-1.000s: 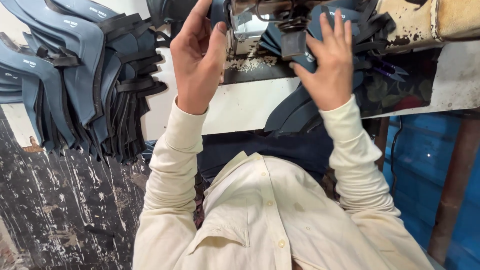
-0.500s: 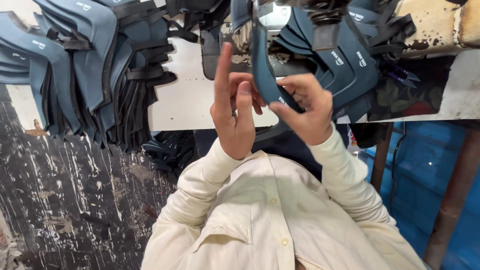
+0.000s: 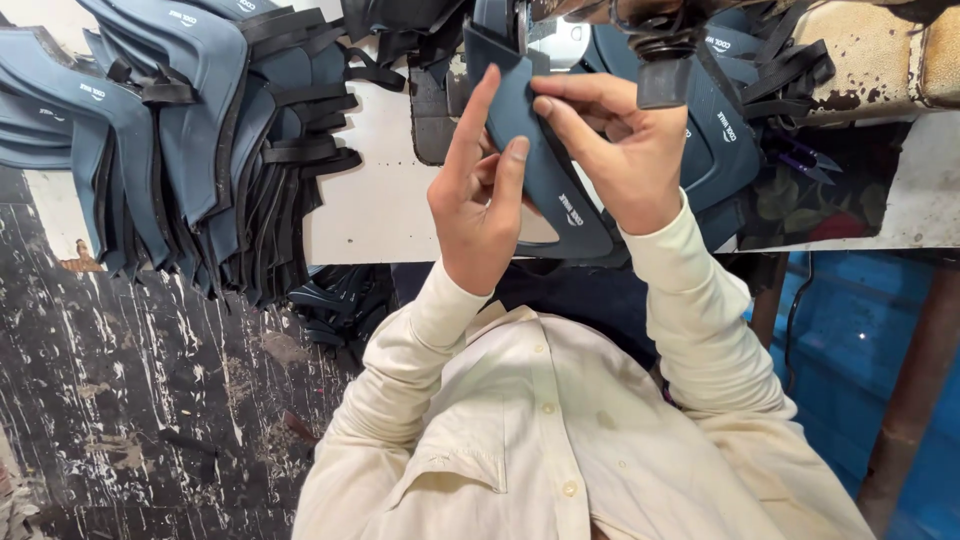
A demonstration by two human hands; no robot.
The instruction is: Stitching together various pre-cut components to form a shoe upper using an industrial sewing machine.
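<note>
Blue shoe-upper piece, curved and flat, held upright between both hands at the near edge of the white worktable, its upper end under the head of the sewing machine. The left hand is partly closed, forefinger stretched along the piece's left edge and thumb pressed on its face. The right hand pinches the right edge between thumb and fingers.

Progress, judged from the layout: one piece is being presented to the machine; whether any seam is sewn on it cannot be told. A large heap of blue pieces with black straps hangs over the table's left edge, and more pieces lie at the right behind the hands.

Against the frame half a second earlier, the piece is turned broader to the camera and both hands sit slightly higher and closer. One second earlier the hands were apart, reaching into the piles.
</note>
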